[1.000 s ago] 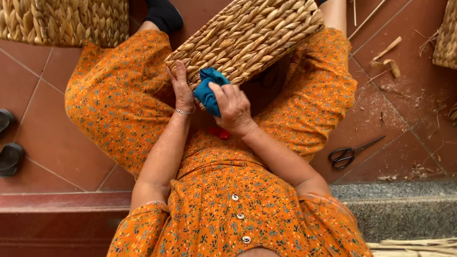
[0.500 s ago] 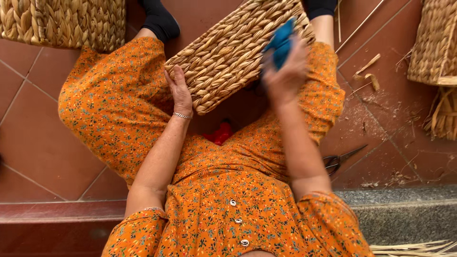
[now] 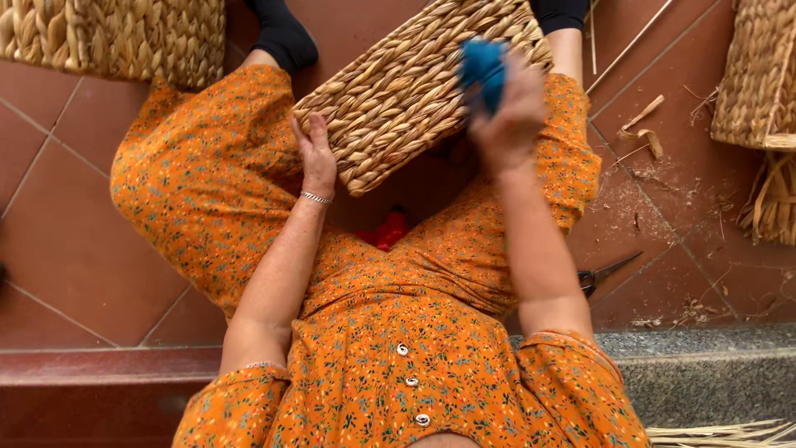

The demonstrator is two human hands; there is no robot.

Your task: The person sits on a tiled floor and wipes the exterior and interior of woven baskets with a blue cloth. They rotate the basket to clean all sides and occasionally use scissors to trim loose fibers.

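Left hand (image 3: 316,158) lies flat, grip wide, against the basket (image 3: 414,87) edge. Right hand (image 3: 512,116), grip apparently closed on a blue cloth (image 3: 483,66), presses the basket's top.

Orange floral dress (image 3: 398,332) (white buttons), silver bracelet (image 3: 316,197), black socks (image 3: 282,37).

1. Home craft spot for basket weaving, floor level; seated on a grey stone step (image 3: 713,377).
2. Terracotta floor tiles (image 3: 75,249), laid diagonally, littered with straw scraps (image 3: 643,124) and dust.
3. Woven baskets all round: one on the lap (image 3: 406,87), one top left (image 3: 124,37), another at the right edge (image 3: 759,75) (loose fibre ends hanging below it).
4. Scissors (image 3: 609,272) lying on the tiles beside the right leg.
5. Bundle of dry reeds (image 3: 721,433) at bottom right.
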